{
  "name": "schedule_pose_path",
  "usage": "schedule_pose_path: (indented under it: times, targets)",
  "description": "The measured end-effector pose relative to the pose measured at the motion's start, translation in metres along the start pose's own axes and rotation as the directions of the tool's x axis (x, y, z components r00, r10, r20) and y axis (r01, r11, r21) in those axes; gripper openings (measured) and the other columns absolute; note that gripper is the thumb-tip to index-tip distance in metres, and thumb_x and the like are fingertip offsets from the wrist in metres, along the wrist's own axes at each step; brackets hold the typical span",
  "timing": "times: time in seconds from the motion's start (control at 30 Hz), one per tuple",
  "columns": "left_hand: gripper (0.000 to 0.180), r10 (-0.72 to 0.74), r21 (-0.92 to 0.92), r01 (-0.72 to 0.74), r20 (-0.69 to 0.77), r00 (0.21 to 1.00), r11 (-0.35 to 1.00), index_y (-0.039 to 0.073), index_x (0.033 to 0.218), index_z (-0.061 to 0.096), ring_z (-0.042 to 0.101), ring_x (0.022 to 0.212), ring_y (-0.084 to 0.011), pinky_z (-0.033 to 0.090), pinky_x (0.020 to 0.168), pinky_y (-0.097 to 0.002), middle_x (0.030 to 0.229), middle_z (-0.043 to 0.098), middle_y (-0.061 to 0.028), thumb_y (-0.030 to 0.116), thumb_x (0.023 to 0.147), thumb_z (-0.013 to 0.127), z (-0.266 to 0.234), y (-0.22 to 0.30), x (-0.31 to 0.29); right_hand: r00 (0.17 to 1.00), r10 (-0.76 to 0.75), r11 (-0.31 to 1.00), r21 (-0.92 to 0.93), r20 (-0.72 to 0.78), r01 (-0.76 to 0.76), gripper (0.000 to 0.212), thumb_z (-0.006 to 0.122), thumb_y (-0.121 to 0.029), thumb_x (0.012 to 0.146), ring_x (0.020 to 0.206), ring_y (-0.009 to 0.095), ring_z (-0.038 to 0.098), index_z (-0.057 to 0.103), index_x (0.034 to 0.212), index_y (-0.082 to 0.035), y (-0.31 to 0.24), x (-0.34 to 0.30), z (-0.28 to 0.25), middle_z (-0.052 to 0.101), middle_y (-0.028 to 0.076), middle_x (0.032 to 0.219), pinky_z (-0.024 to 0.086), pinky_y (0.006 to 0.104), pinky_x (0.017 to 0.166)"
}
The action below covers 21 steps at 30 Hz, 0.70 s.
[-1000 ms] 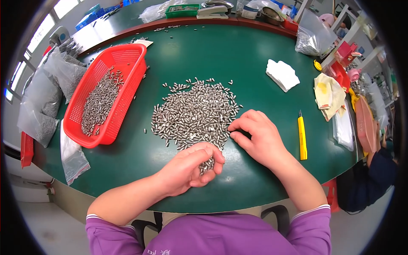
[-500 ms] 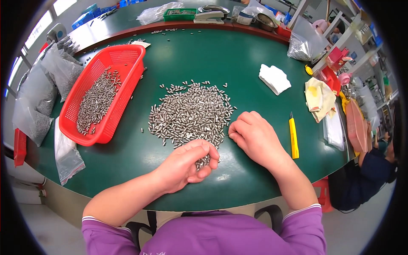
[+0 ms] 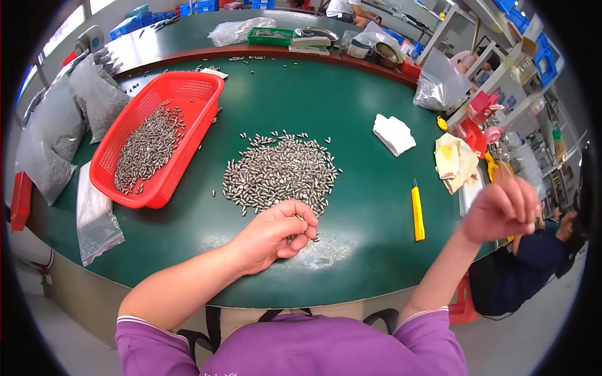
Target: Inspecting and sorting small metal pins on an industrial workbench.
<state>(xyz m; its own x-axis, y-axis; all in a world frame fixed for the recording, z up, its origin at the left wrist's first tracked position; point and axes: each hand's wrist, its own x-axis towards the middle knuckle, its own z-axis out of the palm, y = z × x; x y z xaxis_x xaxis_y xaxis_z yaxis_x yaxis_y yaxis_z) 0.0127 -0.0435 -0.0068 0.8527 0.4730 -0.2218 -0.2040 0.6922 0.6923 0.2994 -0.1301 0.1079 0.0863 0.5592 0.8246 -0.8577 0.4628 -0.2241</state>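
Note:
A pile of small, bullet-shaped silver metal pieces (image 3: 282,172) lies on the green table in front of me. At the pile's near edge my left hand (image 3: 280,233) is curled closed around some of these pieces, a few of which show between thumb and fingers. My right hand (image 3: 505,210) is raised away from the pile, over the table's right edge, its fingers bent. Whatever it may hold is hidden. Left of the pile, a red perforated plastic basket (image 3: 210,106) contains more of the same pieces.
A yellow utility knife (image 3: 417,213) and crumpled white paper (image 3: 394,135) lie to the right, near a stained cloth (image 3: 454,161). Bags of metal pieces (image 3: 53,135) stand at the left, above a flat plastic bag (image 3: 95,219). A person (image 3: 527,266) sits beyond the right edge.
My right hand has lifted from beside the pile and swung far to the right. My left hand remains closed at the near edge of the pile. The view has shifted slightly.

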Motion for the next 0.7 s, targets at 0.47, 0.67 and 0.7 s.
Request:
schedule_pose_path:
  times: [0.47, 0.67, 0.7]
  targets:
    - [0.011, 0.002, 0.009, -0.003, 0.009, 1.000, 1.000, 0.005, 0.094, 0.052, 0.044, 0.060, -0.0068, 0.031, 0.043, -0.0184, 0.085, 0.054, -0.0055, 0.016, 0.091, 0.052, 0.000, -0.002, 0.001, 0.786, 0.490, -0.527, -0.846, -0.376, -0.076, 0.041, 0.048, 0.007, 0.075, 0.105, 0.030, 0.054, 0.058, 0.114, -0.004, 0.110, -0.018, -0.124, 0.057, 0.014, 0.113, 0.043, 0.0345, 0.094]
    - [0.012, 0.002, -0.001, -0.002, 0.018, 1.000, 1.000, 0.005, 0.094, 0.051, 0.045, 0.060, -0.0066, 0.031, 0.043, -0.0185, 0.085, 0.055, -0.0053, 0.017, 0.091, 0.052, -0.001, -0.002, -0.001, 0.732, 0.593, -0.507, -0.862, -0.335, 0.016, 0.042, 0.044, 0.011, 0.071, 0.105, 0.032, 0.052, 0.060, 0.108, -0.003, 0.120, -0.021, -0.132, 0.056, 0.014, 0.109, 0.043, 0.0365, 0.093]
    - [0.012, 0.001, -0.004, -0.001, 0.011, 1.000, 1.000, 0.005, 0.094, 0.051, 0.044, 0.060, -0.0066, 0.031, 0.043, -0.0185, 0.085, 0.055, -0.0053, 0.017, 0.091, 0.052, -0.001, -0.002, -0.001, 0.714, 0.599, -0.489, -0.872, -0.362, -0.032, 0.043, 0.042, 0.014, 0.070, 0.105, 0.032, 0.053, 0.060, 0.106, -0.002, 0.118, -0.026, -0.129, 0.056, 0.015, 0.107, 0.043, 0.0359, 0.093]
